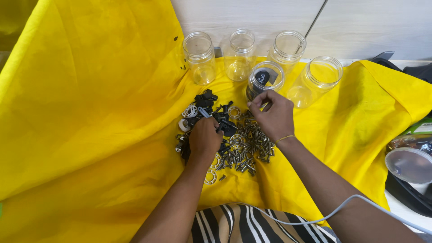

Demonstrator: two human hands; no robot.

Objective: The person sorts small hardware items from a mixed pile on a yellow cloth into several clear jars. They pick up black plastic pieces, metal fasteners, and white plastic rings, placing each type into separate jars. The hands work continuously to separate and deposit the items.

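Left hand (204,137) rests curled on a pile of small, light screws (247,148), grip hidden; right hand (272,112) fingers pinch something tiny beside a jar (264,80).

Two bare forearms, no sleeves down to the wrists. Left hand (204,137) without rings or a watch. Right hand (273,116) likewise ringless, with a thin yellow thread bracelet (285,138) round the wrist. Thin pale grey cable (342,208) draped in a curve across the right forearm, trailing off toward the right edge. Striped garment (252,225) at the bottom edge, in black, white and tan bands.
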